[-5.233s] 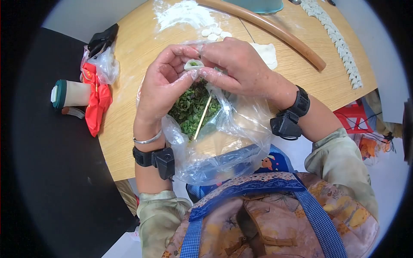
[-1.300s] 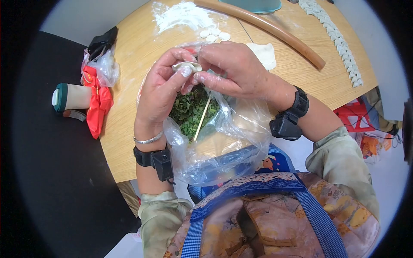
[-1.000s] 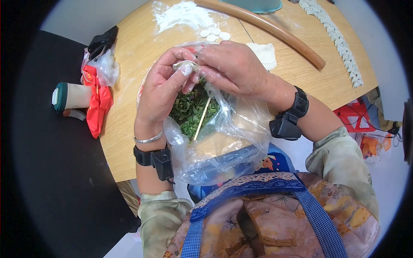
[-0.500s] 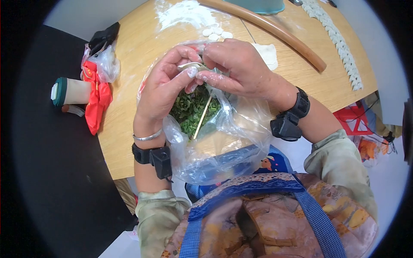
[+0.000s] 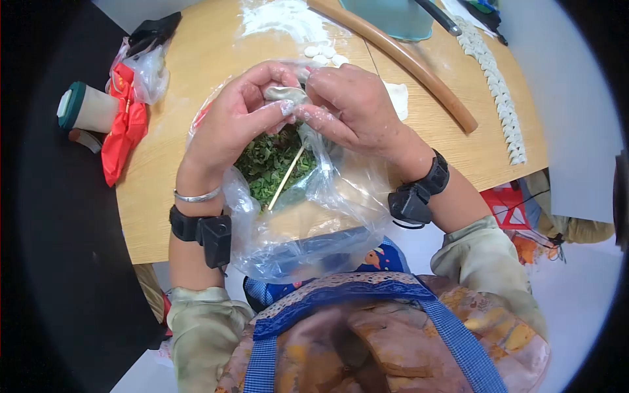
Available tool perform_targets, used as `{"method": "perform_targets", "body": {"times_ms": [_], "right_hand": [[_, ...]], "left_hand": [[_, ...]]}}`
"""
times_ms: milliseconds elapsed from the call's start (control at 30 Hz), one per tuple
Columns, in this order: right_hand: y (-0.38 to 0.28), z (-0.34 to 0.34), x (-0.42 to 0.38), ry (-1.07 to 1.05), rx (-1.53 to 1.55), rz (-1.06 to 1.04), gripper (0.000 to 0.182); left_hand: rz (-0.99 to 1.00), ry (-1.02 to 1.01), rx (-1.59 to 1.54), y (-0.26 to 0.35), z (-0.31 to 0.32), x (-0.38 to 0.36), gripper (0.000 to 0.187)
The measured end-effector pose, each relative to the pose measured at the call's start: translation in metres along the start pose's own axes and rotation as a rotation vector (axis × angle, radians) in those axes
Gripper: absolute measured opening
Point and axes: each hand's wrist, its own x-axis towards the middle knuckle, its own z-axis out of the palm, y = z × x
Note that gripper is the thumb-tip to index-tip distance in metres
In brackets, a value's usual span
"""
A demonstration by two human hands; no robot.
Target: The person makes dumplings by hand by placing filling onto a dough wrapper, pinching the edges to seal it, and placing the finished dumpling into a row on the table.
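A pale dumpling (image 5: 286, 95) is pinched between my two hands above a clear plastic bag (image 5: 308, 255). My left hand (image 5: 239, 121) curls round its left side, thumb pressed on the wrapper. On its right edge, the thumb and bent fingers of my right hand (image 5: 357, 108) are closed. White flour coats the fingertips. Chopped green filling (image 5: 265, 164) lies below in the bag, with a light wooden stick (image 5: 286, 178) resting in it. Part of the filling is hidden by my hands.
Beyond my hands lie small dough rounds (image 5: 321, 54), spread flour (image 5: 282, 23) and a dough sheet (image 5: 397, 99). A long wooden rolling pin (image 5: 413, 62) slants across the table. Many dumplings (image 5: 501, 92) line the right edge. A red bag (image 5: 124, 131) and a jar (image 5: 92, 108) are left.
The dumpling's wrapper looks rounder and more folded over than before. Both hands stay closed on it. The whole view has shifted, so table items appear displaced.
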Motion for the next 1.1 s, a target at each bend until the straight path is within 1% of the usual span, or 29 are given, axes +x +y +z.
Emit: {"method": "perform_targets", "body": {"times_ms": [100, 167, 300, 400, 500, 567, 600, 667, 700, 767, 900, 1000, 1033, 1067, 1100], "right_hand": [[-0.003, 0.000, 0.000, -0.005, 0.024, 0.047, 0.018], [-0.002, 0.002, 0.000, 0.009, 0.006, 0.045, 0.015], [0.000, 0.001, 0.000, -0.020, -0.070, 0.018, 0.014], [0.002, 0.001, 0.000, -0.026, -0.087, 0.013, 0.013], [-0.001, -0.004, 0.001, -0.081, -0.085, 0.046, 0.013], [-0.004, -0.007, 0.002, -0.102, -0.038, 0.075, 0.013], [-0.005, -0.006, 0.002, -0.102, -0.039, 0.076, 0.013], [-0.005, -0.002, 0.003, -0.008, 0.025, 0.034, 0.016], [-0.005, 0.000, 0.003, -0.008, 0.025, 0.035, 0.016], [-0.003, 0.003, 0.002, 0.025, -0.020, 0.006, 0.014], [-0.004, 0.002, 0.001, -0.001, -0.049, 0.016, 0.011], [-0.003, 0.001, 0.000, 0.024, -0.030, 0.025, 0.011], [-0.002, -0.002, 0.000, -0.033, -0.008, 0.052, 0.011], [0.000, -0.004, -0.001, -0.090, 0.014, 0.080, 0.021], [0.000, -0.004, 0.000, -0.090, 0.014, 0.080, 0.021]], "left_hand": [[-0.005, -0.023, 0.062, 0.000, -0.001, 0.000, 0.024], [0.015, -0.022, 0.091, -0.001, 0.000, 0.001, 0.024], [0.035, 0.008, 0.069, -0.001, 0.003, 0.001, 0.024], [-0.002, -0.029, 0.031, 0.001, -0.002, 0.001, 0.024], [-0.024, -0.039, 0.015, 0.002, -0.002, 0.000, 0.025], [0.021, -0.027, 0.051, 0.000, 0.000, 0.001, 0.025], [0.021, -0.028, 0.050, 0.000, 0.002, 0.001, 0.025], [0.015, -0.023, 0.072, 0.001, 0.004, 0.000, 0.024], [0.013, -0.023, 0.071, 0.001, 0.003, 0.000, 0.024], [0.005, -0.081, 0.049, 0.001, 0.001, 0.000, 0.025], [0.003, -0.051, 0.031, 0.001, 0.004, 0.000, 0.026], [-0.006, -0.019, 0.037, 0.000, 0.003, 0.000, 0.025], [-0.015, -0.029, 0.041, 0.001, 0.002, 0.000, 0.025], [-0.024, -0.039, 0.046, 0.001, 0.002, 0.000, 0.025], [-0.025, -0.039, 0.046, 0.002, 0.003, 0.000, 0.025]]}}
